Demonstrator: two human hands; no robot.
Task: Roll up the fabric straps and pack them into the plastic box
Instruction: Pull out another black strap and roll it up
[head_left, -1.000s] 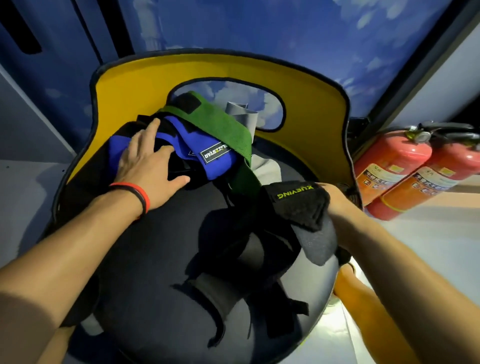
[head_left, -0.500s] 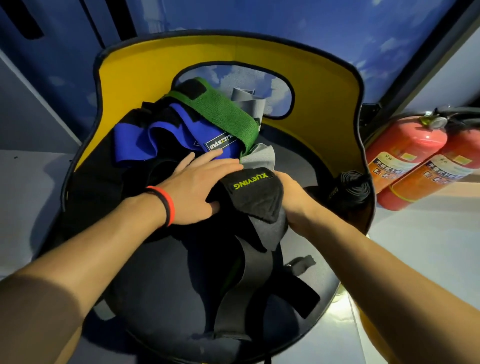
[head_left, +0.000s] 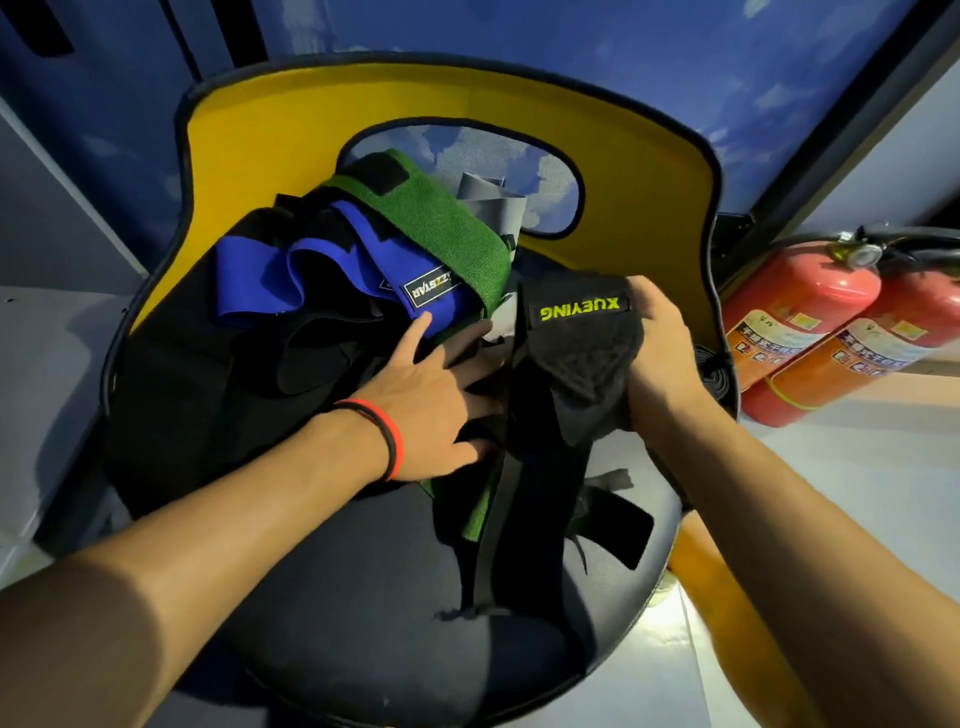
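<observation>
A heap of fabric straps lies on a chair's dark seat (head_left: 363, 623). A black strap (head_left: 576, 358) with a yellow-green XUEYING label is lifted at the right of the heap; my right hand (head_left: 660, 348) grips its padded end, and its long tail hangs down across the seat. My left hand (head_left: 436, 400), with a red and black wristband, lies flat with spread fingers on the black straps beside it. Behind are a blue strap (head_left: 322, 275), a green strap (head_left: 447, 228) and a grey strap (head_left: 493, 202). No plastic box is in view.
The chair has a yellow backrest (head_left: 291, 130) with an oval opening. A black rolled strap (head_left: 714, 371) sits at the seat's right edge. Two red fire extinguishers (head_left: 810, 322) lie on the white floor to the right. A blue sky-patterned wall stands behind.
My right hand has brought the black XUEYING strap from the seat's right side toward the middle and raised it. My left hand has slid from the blue strap down to the black straps.
</observation>
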